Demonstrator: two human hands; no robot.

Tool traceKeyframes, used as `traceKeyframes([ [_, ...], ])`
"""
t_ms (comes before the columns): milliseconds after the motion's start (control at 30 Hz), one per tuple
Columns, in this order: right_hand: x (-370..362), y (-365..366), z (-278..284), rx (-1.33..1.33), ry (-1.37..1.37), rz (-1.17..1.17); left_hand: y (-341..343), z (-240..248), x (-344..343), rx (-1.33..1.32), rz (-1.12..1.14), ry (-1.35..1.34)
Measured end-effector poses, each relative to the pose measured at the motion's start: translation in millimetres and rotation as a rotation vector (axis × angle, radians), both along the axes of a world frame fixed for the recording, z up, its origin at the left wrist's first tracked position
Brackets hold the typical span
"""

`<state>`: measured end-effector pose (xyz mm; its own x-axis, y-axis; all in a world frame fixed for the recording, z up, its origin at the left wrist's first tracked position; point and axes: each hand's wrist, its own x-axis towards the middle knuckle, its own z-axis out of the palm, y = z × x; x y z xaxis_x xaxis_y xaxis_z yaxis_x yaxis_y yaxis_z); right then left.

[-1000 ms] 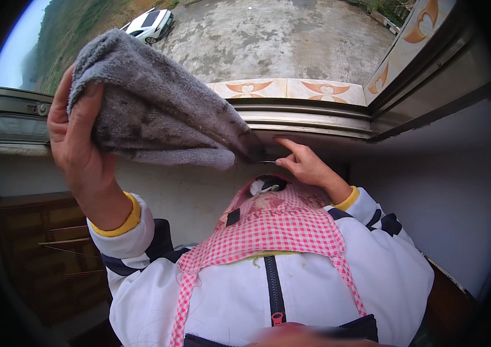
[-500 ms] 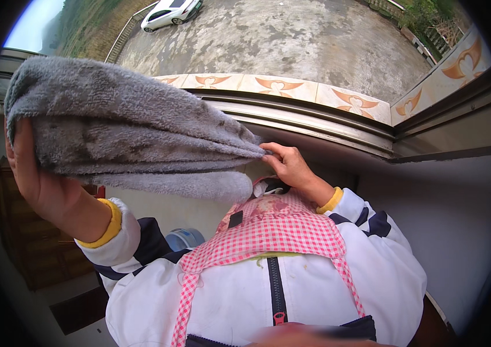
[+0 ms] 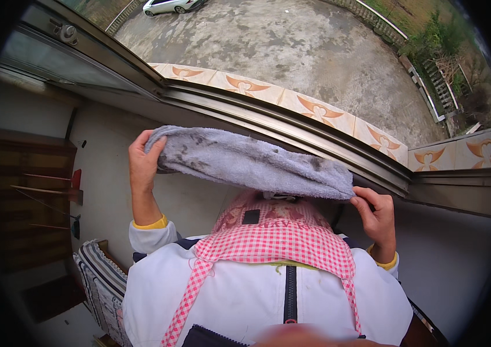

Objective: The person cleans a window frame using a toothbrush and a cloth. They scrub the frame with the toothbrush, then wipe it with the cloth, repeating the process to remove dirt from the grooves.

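Note:
A grey terry towel point(image 3: 251, 162) with dark dirt stains stretches lengthwise in front of my chest, folded into a long strip. My left hand point(image 3: 144, 159) pinches its left end, thumb on the near side. At the other end my right hand point(image 3: 374, 211) grips a corner between thumb and fingers. Just beyond the towel runs the metal window track point(image 3: 274, 133). Below it hangs my pink checked apron point(image 3: 274, 243), worn over a white jacket.
A sliding window frame point(image 3: 106, 55) stands at the left, and a tiled sill point(image 3: 292, 104) lies outside the track. Beyond are a concrete yard point(image 3: 280, 52) and a white car point(image 3: 170, 6). Indoors at left are a brown wooden door point(image 3: 20, 202) and a striped cloth point(image 3: 104, 283).
The towel has come down and nearer my chest, now drawn out between both hands. My left hand has moved right and lower, my right hand rightward. The view has turned.

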<state>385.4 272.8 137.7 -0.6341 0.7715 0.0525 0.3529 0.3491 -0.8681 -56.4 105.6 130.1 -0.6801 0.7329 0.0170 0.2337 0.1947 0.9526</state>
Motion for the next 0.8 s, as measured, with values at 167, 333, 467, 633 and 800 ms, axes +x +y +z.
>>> traceKeyframes([
  [167, -61.5, -0.9, 15.5, 0.061, -0.082, 0.126, 5.2, -24.7, -0.6, -0.362, -0.279, 0.153],
  [333, -122.2, -2.7, 34.4, -0.170, -0.053, 0.059, 12.2, -22.1, -24.5, -0.422, -0.625, 0.368],
  [467, -166.3, -10.8, 42.6, -0.068, -0.066, 0.151, 27.4, -42.3, -14.3, -0.209, -0.627, 0.559],
  [633, -194.6, -17.1, 51.5, -0.083, -0.076, 0.085, 50.6, -67.3, -4.3, 0.086, -0.773, 0.169],
  [800, -194.7, -10.1, 44.7, -0.069, -0.169, -0.009, 46.8, -58.0, -36.0, 0.074, -0.651, 0.043],
])
